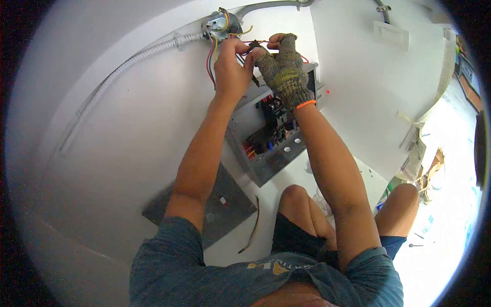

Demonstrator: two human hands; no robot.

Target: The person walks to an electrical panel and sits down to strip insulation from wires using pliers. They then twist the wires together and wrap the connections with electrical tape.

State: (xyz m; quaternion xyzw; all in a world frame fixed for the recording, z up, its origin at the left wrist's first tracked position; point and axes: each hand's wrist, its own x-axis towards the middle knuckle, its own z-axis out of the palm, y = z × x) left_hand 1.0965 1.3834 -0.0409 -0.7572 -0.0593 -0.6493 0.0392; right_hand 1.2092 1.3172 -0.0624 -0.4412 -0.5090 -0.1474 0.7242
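Pinching black strip [254,44] in left hand [232,71]; right hand [282,64] just beside, grip hard to tell; red wire [261,41] runs sideways between hands.

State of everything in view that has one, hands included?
Left hand: bare, raised at the wires; exact grip unclear
Right hand: gloved, fingertips exposed, beside the left; exact grip unclear
Junction box: open, wires sticking out
Red wire: hanging in a curve
Enclosure: open, components showing
Grey panel: off the enclosure
White conduit: fixed along the wall
Wall switch: mounted; on/off unreadable
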